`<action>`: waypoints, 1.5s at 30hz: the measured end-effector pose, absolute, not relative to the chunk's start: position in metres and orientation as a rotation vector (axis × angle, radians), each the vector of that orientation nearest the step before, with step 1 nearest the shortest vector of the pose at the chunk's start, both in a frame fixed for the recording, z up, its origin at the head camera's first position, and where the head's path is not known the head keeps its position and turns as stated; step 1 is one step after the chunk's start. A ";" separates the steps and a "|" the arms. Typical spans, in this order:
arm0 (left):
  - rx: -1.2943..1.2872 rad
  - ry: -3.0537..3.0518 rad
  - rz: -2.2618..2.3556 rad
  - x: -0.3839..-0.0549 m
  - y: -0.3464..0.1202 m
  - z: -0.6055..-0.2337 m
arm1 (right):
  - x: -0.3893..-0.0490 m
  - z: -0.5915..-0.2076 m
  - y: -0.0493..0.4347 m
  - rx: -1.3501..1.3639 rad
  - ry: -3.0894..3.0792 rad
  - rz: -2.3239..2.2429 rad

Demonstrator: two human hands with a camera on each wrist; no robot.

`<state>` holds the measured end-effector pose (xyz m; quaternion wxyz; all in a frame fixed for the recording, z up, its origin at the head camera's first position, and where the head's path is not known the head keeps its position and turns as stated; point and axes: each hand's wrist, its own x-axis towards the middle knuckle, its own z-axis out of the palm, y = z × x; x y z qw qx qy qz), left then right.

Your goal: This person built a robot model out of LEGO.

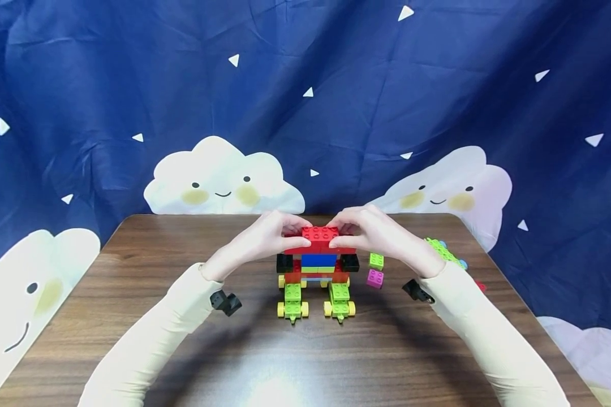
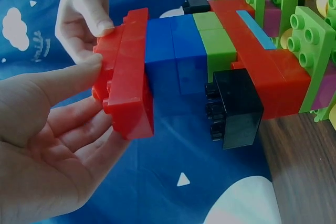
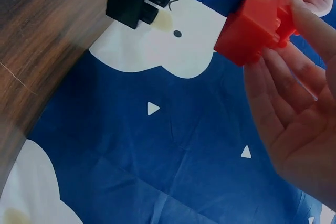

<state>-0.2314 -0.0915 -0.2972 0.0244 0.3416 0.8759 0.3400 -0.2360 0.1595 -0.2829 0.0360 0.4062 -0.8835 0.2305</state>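
A toy brick model stands mid-table in the head view, with a red brick (image 1: pixel 321 233) at its top, over a wider red layer (image 2: pixel 131 72). From the left, my left hand (image 1: pixel 270 234) pinches the top red brick between thumb and fingers. My right hand (image 1: pixel 375 232) grips its other end the same way. Beneath come blue bricks (image 2: pixel 176 56), a lime layer (image 2: pixel 215 40) and a lower red layer (image 2: pixel 262 64). Black bricks (image 2: pixel 239 108) stick out at both sides. Lime wheeled bases (image 1: pixel 293 291) with yellow wheels form the feet.
Right of the model lie a lime brick (image 1: pixel 376 260) and a magenta brick (image 1: pixel 374 278). Farther right, a lime piece with blue parts (image 1: pixel 440 249) and a red piece (image 1: pixel 481 286) are partly behind the right forearm. A blue curtain (image 1: pixel 336 113) hangs behind the wooden table (image 1: pixel 209 362).
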 end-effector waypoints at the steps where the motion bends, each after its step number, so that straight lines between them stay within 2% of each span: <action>1: 1.058 2.710 1.050 -0.232 -0.092 -0.298 | -0.236 -0.284 0.159 1.247 -2.714 0.714; 23: 1.068 2.669 1.073 -0.237 -0.096 -0.302 | -0.238 -0.280 0.159 1.267 -2.771 0.831; 32: 1.179 2.668 1.058 -0.238 -0.097 -0.306 | -0.238 -0.277 0.161 1.297 -2.793 0.752; 45: 1.111 2.671 1.086 -0.242 -0.098 -0.309 | -0.240 -0.275 0.165 1.393 -2.788 0.725</action>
